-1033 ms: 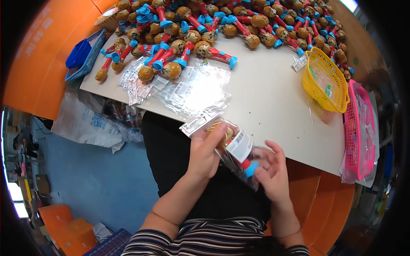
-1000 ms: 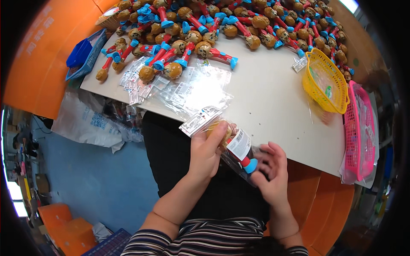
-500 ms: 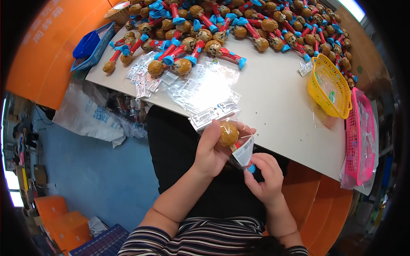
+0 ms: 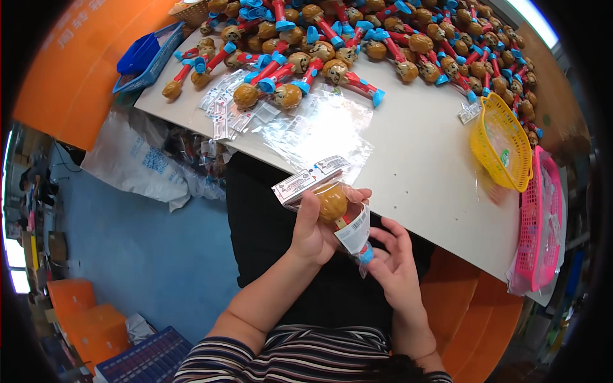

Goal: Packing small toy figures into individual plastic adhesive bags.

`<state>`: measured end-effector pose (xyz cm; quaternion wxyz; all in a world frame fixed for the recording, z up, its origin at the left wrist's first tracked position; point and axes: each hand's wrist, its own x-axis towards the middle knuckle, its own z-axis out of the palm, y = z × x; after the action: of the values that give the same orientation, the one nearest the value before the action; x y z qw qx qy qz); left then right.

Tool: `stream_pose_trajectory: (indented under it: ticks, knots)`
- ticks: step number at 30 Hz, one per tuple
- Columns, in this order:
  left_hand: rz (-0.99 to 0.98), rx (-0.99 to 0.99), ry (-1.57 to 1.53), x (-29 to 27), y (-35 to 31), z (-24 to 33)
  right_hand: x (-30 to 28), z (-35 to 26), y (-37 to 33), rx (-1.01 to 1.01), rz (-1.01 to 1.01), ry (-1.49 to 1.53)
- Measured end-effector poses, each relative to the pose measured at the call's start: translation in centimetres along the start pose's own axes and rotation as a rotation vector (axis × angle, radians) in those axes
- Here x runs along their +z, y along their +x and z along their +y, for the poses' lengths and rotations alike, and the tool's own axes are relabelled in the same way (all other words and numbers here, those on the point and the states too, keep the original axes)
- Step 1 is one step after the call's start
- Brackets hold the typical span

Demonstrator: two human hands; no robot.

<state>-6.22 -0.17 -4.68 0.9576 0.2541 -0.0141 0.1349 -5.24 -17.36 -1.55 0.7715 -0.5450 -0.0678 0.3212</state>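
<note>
A toy figure (image 4: 332, 203) with a round brown head, a red stem and a blue foot lies in a clear plastic bag over my lap, just off the table's near edge. My left hand (image 4: 313, 231) is closed around the bag at the head end. A printed card header (image 4: 311, 180) tops the bag, beyond my left thumb. Against the stem sits a white label (image 4: 354, 231) with a barcode. At the blue foot (image 4: 366, 253), my right hand (image 4: 396, 258) grips the lower end between thumb and curled fingers, its index finger raised.
Many similar toy figures (image 4: 319, 54) are heaped across the table's far side. Flat clear bags (image 4: 319, 131) and small printed cards (image 4: 223, 105) lie nearer. A yellow basket (image 4: 488, 150) and a pink basket (image 4: 533, 223) stand right, a blue tray (image 4: 153, 60) far left.
The bagged toy has tilted and shifted slightly left, showing more of its label. My right index finger has lifted away from the label. The whole view has shifted a little.
</note>
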Motion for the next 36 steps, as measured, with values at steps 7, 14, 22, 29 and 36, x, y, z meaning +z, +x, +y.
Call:
stream_pose_trajectory:
  ticks: [7, 14, 22, 29, 36]
  knots:
    - [0.112, 0.104, 0.073, -0.6, -1.3, 1.0, 1.9, 1.7, 1.1, 0.086, 0.010, 0.140]
    - [-0.030, 0.139, -0.108, -2.5, -1.9, 2.6, 3.6, 4.7, 1.6, -0.203, -0.002, -0.074]
    - [0.145, 0.021, 0.172, -4.9, -3.7, 7.2, 5.9, 5.8, 3.4, 0.118, -0.151, -0.048]
    - [0.725, 0.149, 0.278, -9.3, -7.4, 12.1, 8.1, 7.9, 4.6, 0.044, -0.261, -0.340]
    - [0.808, 0.308, 0.044, -24.7, -1.2, 19.9, 6.8, 8.2, 5.9, 0.082, -0.150, -0.407]
